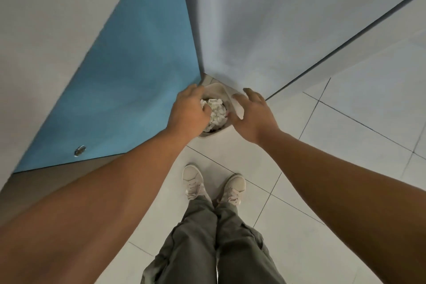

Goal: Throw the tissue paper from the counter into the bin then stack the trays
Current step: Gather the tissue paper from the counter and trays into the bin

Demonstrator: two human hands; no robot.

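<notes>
head view, steeply down onto bin

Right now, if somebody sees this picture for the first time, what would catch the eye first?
Both hands meet over a small bin in the floor corner, heaped with crumpled tissue paper. The left hand has its fingers on the tissue paper, and the right hand touches the pale lid. To the left, a bright blue panel stands out against the grey wall.
</notes>
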